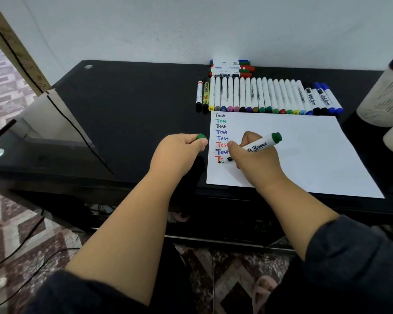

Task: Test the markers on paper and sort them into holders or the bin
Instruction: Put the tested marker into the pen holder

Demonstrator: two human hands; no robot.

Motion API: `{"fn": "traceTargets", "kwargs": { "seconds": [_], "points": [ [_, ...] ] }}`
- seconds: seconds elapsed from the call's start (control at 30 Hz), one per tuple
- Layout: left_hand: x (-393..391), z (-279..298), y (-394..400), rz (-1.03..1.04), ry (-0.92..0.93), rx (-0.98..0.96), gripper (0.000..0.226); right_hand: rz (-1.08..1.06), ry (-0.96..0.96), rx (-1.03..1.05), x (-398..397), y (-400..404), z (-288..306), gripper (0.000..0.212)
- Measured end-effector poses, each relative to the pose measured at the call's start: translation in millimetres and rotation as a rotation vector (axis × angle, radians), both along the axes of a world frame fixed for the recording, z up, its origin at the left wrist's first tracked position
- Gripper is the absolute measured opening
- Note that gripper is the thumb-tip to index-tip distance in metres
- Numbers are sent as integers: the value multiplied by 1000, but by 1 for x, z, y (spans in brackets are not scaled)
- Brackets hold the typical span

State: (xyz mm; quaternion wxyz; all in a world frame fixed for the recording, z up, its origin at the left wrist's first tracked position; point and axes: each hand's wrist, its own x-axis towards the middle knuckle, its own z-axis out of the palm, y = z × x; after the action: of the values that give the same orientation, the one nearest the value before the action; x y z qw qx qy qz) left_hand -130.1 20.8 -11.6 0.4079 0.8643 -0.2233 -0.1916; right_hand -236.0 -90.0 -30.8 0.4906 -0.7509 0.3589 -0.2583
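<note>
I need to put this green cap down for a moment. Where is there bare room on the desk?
Bare black desk lies left of the paper, beyond the left hand. The paper's right half is blank. Crowded: the marker row behind it.

Dim, even light; soft focus, wide-angle bending and blur toward edges.

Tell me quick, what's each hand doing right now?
Left hand: closed, pinching the green cap.
Right hand: closed around the green whiteboard marker, tip on the paper.
</note>
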Motion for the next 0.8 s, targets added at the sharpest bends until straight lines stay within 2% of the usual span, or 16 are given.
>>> {"fn": "traceTargets", "kwargs": {
  "seconds": [0.33, 0.5, 0.8],
  "points": [
    [0, -2, -2, -27, -27, -22, 28, 48, 58, -72, 3, 4, -1, 41],
    [1, -4, -2, -22, -17, -18, 27, -7, 6, -24, 3, 0, -2, 40],
    [0, -4, -1, -31, -13, -24, 21, 28, 10, -1, 0, 1, -1, 40]
  ]
}}
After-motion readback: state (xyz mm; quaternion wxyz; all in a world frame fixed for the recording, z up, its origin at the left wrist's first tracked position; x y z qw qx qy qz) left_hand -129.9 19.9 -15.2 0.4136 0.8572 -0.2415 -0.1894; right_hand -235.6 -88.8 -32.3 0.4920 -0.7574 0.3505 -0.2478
